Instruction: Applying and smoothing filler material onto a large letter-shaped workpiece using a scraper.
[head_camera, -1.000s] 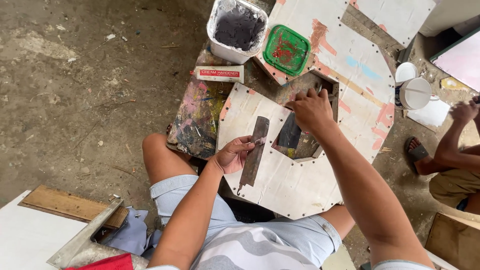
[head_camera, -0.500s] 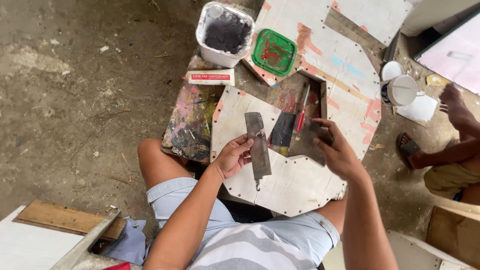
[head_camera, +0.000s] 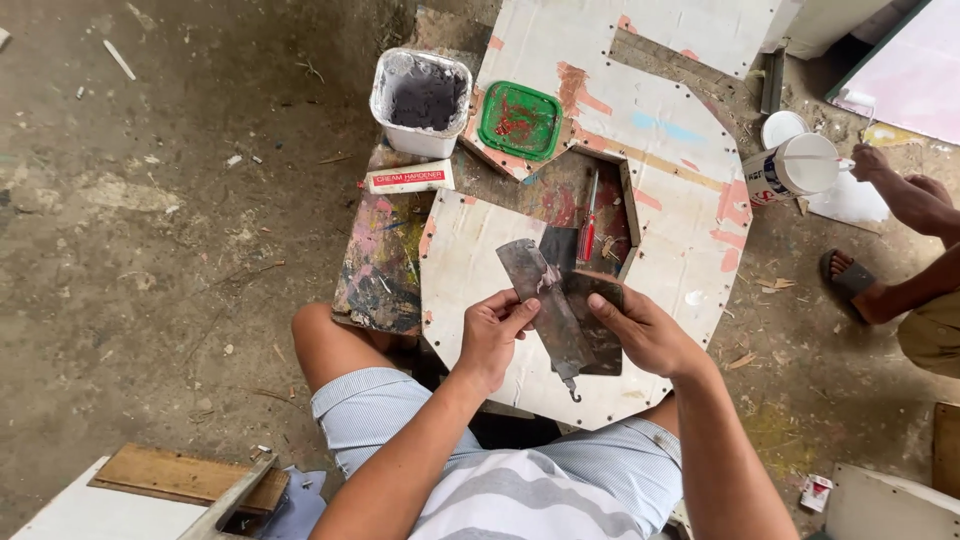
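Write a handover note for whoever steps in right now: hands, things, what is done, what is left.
Left hand: holds the long metal scraper by its edge.
Right hand: holds a dark flat blade against the scraper.
Both sit over the white board. Tub of grey filler, green lid and red screwdriver lie beyond.
Done: both tools in hand, smeared.
Left: no fresh filler shows on the board.

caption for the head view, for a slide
Seated person's left hand and right hand hold two metal scrapers over a white board.
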